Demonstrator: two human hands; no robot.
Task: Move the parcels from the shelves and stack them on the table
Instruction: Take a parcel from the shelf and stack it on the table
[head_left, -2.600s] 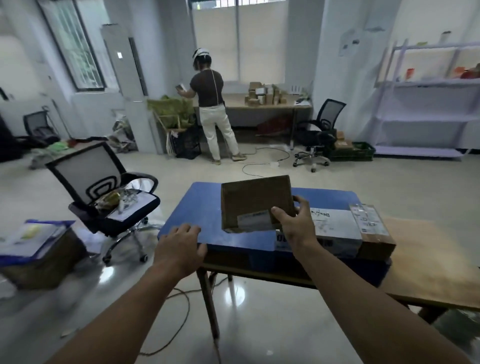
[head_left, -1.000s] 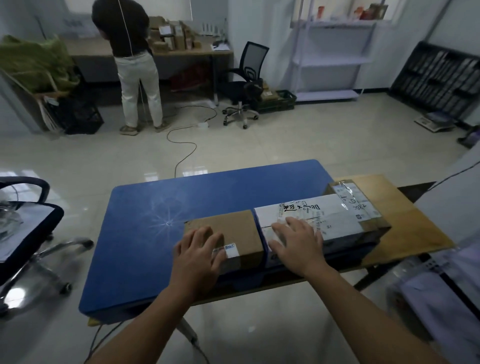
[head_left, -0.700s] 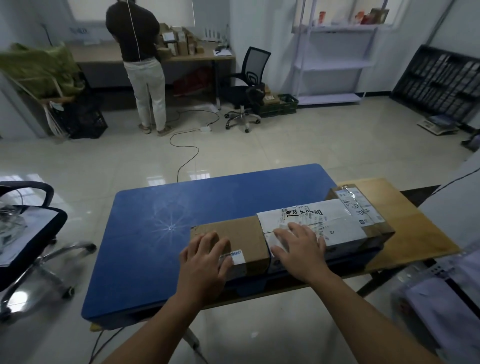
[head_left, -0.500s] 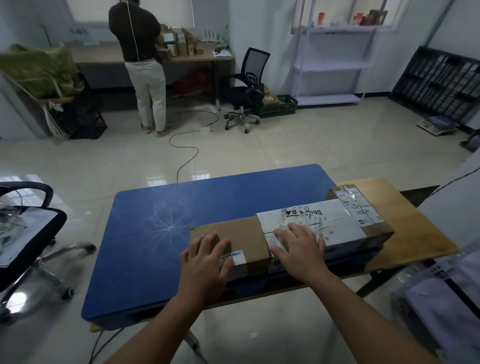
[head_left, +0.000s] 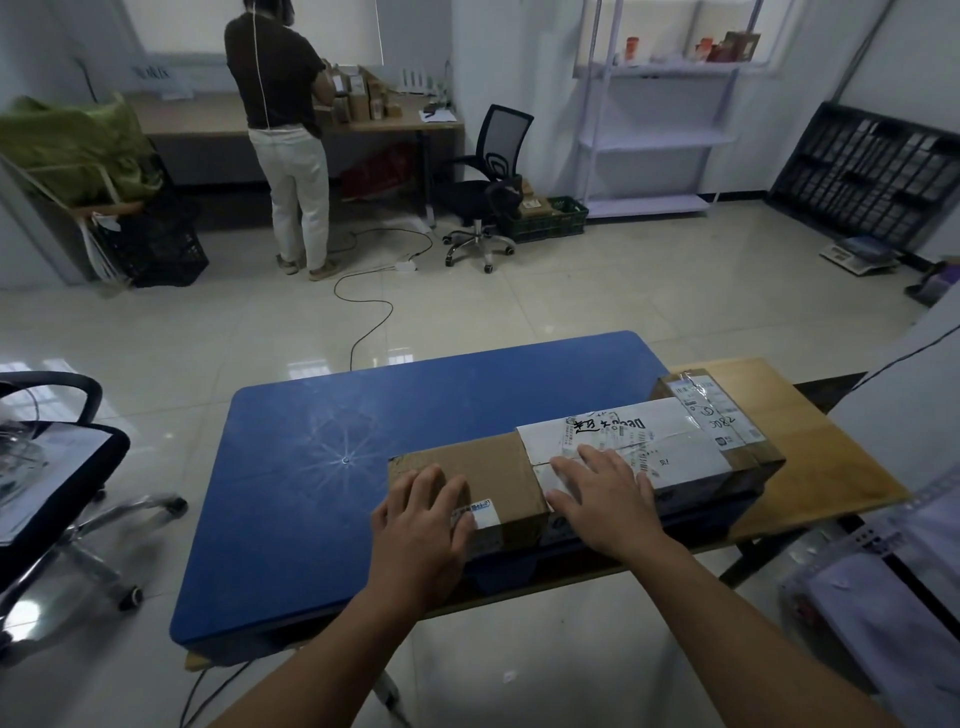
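Three parcels lie in a row along the near edge of the blue table top (head_left: 363, 447). The plain brown parcel (head_left: 493, 467) is on the left, and my left hand (head_left: 423, 525) rests flat on its near left part with straight fingers. The white-labelled parcel (head_left: 649, 441) touches it on the right, and my right hand (head_left: 605, 501) presses flat on its near left end. A taped brown parcel (head_left: 727, 410) sits at the right end, over the wooden table (head_left: 810, 467).
An office chair (head_left: 57, 483) stands to my left. Farther off a person (head_left: 285, 135) stands at a desk with small boxes, beside another chair (head_left: 488, 187). A white shelf unit (head_left: 654, 135) stands at the back right. A cable (head_left: 363, 317) runs over the floor.
The brown parcel, held up in my right hand 2.6 s ago, now lies on the table beside the white one. Over the last second both hands have stayed flat on the parcels.
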